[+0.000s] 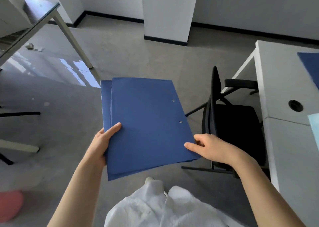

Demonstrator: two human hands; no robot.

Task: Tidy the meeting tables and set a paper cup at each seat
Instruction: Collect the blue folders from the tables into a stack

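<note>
I hold a small stack of blue folders point(145, 123) in front of me above the grey floor. My left hand point(101, 140) grips the stack's left edge, thumb on top. My right hand point(208, 149) pinches the near right corner. The top folder shows two metal rivets near its right side. Another blue folder point(310, 66) lies on the white table point(284, 81) at the right edge. No paper cup is in sight.
A black chair point(236, 126) is tucked at the white table, close to my right hand. A pale sheet point(315, 128) lies on that table near a round cable hole point(295, 105). A glass-topped table point(36, 17) with pale legs stands at left. A white pillar point(167, 12) rises ahead.
</note>
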